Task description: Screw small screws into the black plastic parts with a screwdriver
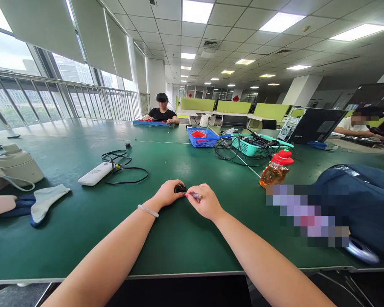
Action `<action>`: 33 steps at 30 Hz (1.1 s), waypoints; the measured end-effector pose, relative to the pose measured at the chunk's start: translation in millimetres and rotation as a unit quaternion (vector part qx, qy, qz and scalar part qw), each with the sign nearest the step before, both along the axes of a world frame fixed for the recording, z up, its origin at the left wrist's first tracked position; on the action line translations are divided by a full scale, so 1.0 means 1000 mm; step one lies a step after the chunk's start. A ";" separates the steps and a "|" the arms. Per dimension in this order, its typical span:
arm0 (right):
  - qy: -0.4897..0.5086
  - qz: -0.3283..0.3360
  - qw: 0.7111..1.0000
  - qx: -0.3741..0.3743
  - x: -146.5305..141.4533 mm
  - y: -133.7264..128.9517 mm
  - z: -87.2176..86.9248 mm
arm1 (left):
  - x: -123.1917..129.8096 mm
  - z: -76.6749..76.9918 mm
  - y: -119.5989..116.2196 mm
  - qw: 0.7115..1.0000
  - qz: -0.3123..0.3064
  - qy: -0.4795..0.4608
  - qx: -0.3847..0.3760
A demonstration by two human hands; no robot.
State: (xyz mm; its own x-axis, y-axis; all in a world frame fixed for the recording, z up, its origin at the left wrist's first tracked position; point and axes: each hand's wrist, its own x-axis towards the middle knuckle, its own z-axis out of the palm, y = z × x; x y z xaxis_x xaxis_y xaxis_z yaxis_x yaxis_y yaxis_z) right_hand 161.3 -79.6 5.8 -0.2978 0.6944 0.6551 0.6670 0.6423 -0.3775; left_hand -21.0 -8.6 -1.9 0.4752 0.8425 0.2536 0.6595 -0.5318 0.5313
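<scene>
Left hand [169, 194] pinches a small black part [180, 188]; right hand [206, 202] grips a pen-like tool [196, 196], which, should it slip, could jab the left.

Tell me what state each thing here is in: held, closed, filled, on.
Left hand, gripping small black part
Right hand, gripping pen-like tool
Bottle, red lid on, amber liquid inside
Teal basket, heaped with cables
Blue basket, red piece inside
White device, lying flat
Ceiling lights, lit
Window blinds, partly lowered
</scene>
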 end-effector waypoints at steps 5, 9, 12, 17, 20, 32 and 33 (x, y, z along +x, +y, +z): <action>-0.016 0.022 0.999 0.026 0.000 0.003 -0.001 | 0.000 -0.001 0.001 1.000 0.002 0.002 0.002; 0.010 0.017 1.000 0.019 0.001 0.002 0.001 | 0.000 0.001 -0.001 1.000 0.006 0.010 0.004; 0.030 -0.012 0.999 -0.001 0.001 0.001 0.002 | 0.001 0.002 -0.002 1.000 0.020 0.020 0.004; 0.033 -0.037 0.999 -0.010 0.002 0.002 0.000 | 0.001 0.001 -0.002 0.999 0.037 0.029 0.000; 0.030 -0.019 0.999 0.014 0.000 0.002 0.000 | 0.001 0.002 -0.003 0.999 0.037 0.029 -0.001; -0.008 0.026 0.996 0.086 -0.001 0.005 -0.005 | 0.001 -0.001 -0.001 0.999 0.038 0.019 -0.004; -0.010 0.026 0.996 0.088 -0.001 0.005 -0.005 | 0.001 -0.001 -0.001 0.999 0.038 0.018 -0.004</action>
